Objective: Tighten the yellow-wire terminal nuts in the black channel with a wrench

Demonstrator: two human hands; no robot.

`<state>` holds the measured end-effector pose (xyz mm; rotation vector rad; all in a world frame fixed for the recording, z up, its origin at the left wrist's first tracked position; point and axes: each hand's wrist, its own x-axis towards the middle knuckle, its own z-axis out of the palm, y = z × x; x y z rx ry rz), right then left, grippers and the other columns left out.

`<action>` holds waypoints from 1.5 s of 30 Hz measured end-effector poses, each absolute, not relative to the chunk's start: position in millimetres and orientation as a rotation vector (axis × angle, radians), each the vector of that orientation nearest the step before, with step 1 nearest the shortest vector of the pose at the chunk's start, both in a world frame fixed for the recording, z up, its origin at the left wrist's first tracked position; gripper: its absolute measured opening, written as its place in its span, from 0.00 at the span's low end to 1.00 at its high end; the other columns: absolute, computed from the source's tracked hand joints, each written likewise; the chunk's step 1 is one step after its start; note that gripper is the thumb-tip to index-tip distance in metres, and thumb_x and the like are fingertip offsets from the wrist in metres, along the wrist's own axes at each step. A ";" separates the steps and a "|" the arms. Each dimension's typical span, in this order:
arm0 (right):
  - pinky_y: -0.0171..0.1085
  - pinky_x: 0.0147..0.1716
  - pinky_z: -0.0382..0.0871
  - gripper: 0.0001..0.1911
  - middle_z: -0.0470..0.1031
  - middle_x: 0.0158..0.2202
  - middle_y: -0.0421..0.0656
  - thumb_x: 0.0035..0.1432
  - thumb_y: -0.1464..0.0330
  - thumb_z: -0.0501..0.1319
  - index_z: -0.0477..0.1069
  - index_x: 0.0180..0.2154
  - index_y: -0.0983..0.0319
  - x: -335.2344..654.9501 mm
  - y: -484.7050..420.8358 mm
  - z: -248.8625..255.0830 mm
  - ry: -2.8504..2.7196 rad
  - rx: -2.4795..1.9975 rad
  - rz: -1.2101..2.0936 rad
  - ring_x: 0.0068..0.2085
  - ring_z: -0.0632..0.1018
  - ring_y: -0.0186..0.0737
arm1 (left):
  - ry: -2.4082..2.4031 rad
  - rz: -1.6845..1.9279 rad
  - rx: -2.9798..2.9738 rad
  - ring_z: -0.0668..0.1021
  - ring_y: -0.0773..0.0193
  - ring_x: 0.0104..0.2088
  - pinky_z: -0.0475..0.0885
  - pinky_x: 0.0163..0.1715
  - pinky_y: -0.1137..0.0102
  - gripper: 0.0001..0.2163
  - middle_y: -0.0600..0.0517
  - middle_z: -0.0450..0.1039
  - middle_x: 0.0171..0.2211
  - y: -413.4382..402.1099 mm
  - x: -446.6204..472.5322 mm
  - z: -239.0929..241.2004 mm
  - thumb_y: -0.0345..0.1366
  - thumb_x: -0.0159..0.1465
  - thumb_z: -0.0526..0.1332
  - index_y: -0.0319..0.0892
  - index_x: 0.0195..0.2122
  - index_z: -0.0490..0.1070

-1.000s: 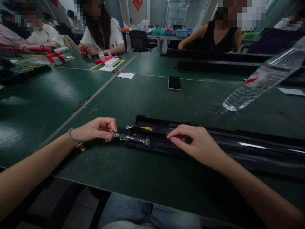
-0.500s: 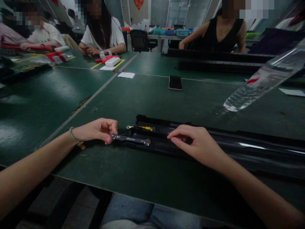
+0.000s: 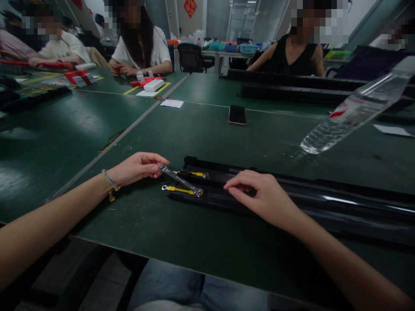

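My left hand (image 3: 139, 166) pinches one end of a silver combination wrench (image 3: 177, 178) between thumb and fingers. The wrench slants down to the right, and its ring end sits around the fastener at the end of the nearer yellow cable lug (image 3: 180, 190). A second yellow-sleeved cable lug (image 3: 195, 174) lies behind it, attached at another metal fastener. Both belong to a long black profile (image 3: 292, 190) lying on the table. My right hand (image 3: 259, 194) is closed with fingertips pinched on the profile's middle, right of the fasteners.
The green table (image 3: 129, 242) carries a phone (image 3: 237, 115), a tilted water bottle (image 3: 350, 112) at the right and a paper scrap (image 3: 171, 103). More black profiles (image 3: 292, 93) lie at the back. Other people sit across the table, one handling small red parts.
My left hand has swung the wrench's free end away from me, turning it about the near fastener. The nearer yellow lug now shows. My right hand stays almost in place.
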<state>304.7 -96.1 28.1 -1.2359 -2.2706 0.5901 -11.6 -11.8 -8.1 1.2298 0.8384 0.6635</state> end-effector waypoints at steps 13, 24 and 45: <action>0.34 0.32 0.64 0.06 0.71 0.32 0.39 0.53 0.70 0.56 0.70 0.33 0.59 303.6 -97.2 26.5 -2.243 -1.191 0.547 0.34 0.70 0.34 | 0.654 0.530 1.369 0.72 0.72 0.21 0.67 0.20 0.80 0.11 0.54 0.72 0.22 -8.2 -23.3 -8.9 0.31 0.47 0.69 0.35 0.31 0.73; 0.42 0.46 0.60 0.22 0.66 0.47 0.43 0.48 0.59 0.60 0.64 0.45 0.58 301.6 -102.0 26.8 -2.446 -1.169 0.437 0.46 0.67 0.41 | 0.425 0.392 1.615 0.69 0.68 0.27 0.64 0.27 0.74 0.10 0.54 0.68 0.24 -14.7 -20.4 -4.7 0.34 0.47 0.69 0.38 0.27 0.70; 0.43 0.45 0.61 0.23 0.68 0.47 0.42 0.46 0.63 0.61 0.64 0.46 0.58 299.1 -101.6 23.7 -2.512 -1.191 0.305 0.47 0.68 0.41 | 0.919 0.704 1.711 0.70 0.71 0.23 0.67 0.22 0.78 0.11 0.54 0.69 0.25 -3.9 -16.0 -9.0 0.29 0.50 0.64 0.42 0.35 0.76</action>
